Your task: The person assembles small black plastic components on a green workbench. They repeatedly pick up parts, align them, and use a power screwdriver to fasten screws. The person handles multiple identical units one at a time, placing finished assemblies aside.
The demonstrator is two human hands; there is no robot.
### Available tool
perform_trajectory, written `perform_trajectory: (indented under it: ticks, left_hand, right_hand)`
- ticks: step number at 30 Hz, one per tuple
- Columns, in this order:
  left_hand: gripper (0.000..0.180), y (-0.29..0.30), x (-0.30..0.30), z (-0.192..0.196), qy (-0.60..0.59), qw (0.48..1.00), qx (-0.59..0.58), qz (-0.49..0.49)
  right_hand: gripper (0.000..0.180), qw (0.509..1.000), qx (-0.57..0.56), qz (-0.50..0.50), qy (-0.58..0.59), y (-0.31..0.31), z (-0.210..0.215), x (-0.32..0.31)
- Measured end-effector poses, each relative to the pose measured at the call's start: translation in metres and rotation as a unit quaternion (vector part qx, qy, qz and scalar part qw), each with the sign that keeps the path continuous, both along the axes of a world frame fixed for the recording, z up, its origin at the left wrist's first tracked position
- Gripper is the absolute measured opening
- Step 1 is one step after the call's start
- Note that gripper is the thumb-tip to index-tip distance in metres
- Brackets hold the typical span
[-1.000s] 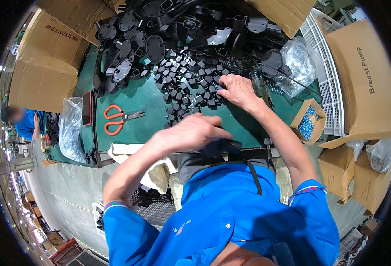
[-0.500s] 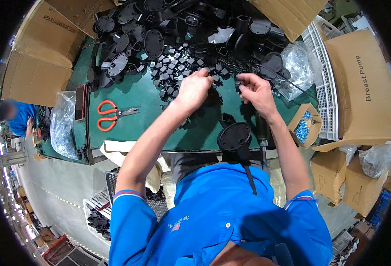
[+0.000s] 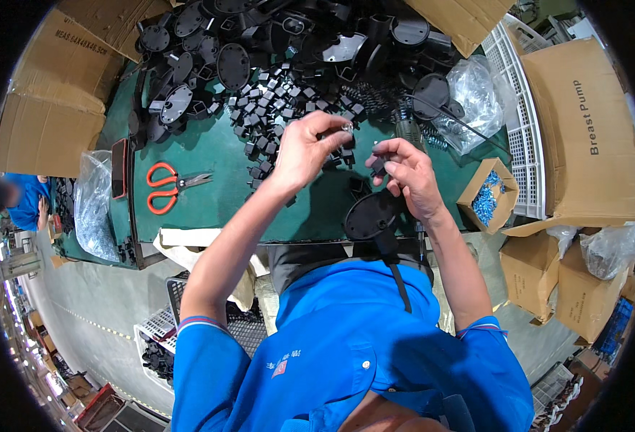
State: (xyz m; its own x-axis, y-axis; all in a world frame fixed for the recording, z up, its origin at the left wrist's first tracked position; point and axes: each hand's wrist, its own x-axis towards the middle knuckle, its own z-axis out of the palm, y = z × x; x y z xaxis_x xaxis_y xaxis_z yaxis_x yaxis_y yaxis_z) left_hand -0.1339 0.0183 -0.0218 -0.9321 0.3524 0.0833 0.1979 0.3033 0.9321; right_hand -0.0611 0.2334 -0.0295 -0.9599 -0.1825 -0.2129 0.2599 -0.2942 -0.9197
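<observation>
My left hand [image 3: 307, 150] is raised over the front of a pile of small black blocks [image 3: 260, 108]. Between its thumb and forefinger it pinches a small shiny piece [image 3: 348, 127], too small to name. To its right, my right hand [image 3: 415, 178] has its fingers closed on a small black plastic block [image 3: 379, 166]. The two hands are apart, the held pieces facing each other. Below them, at the table's near edge, lies a black part with an oval plate [image 3: 370, 216]; a dark strap hangs from it over my lap.
Black plastic parts with round plates [image 3: 232, 66] are heaped at the back, with metal springs [image 3: 375, 99] beside them. Orange-handled scissors [image 3: 176, 189] lie left on the green table [image 3: 209, 205]. A small carton of blue screws [image 3: 484, 203] and a white crate [image 3: 530, 144] stand right.
My left hand has come up off the block pile with the shiny piece in its fingertips. My right hand has turned slightly and moved a little nearer to me with the black block.
</observation>
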Motion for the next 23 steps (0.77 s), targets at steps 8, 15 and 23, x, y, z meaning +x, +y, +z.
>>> perform_trajectory:
  ticks: [8,15,23]
  left_hand:
    - [0.019,0.001,0.038,-0.007,-0.195,0.947,0.252,0.032]
    - [0.011,0.012,0.055,-0.017,-0.291,0.888,0.329,0.133]
    - [0.013,0.014,0.057,-0.023,-0.316,0.873,0.351,0.119]
  right_hand:
    - [0.014,0.996,0.086,0.023,0.022,-0.025,0.005,-0.004]
    - [0.017,0.928,0.302,-0.073,0.206,-0.03,-0.005,0.001]
    - [0.018,0.889,0.362,-0.101,0.26,-0.031,-0.007,0.004]
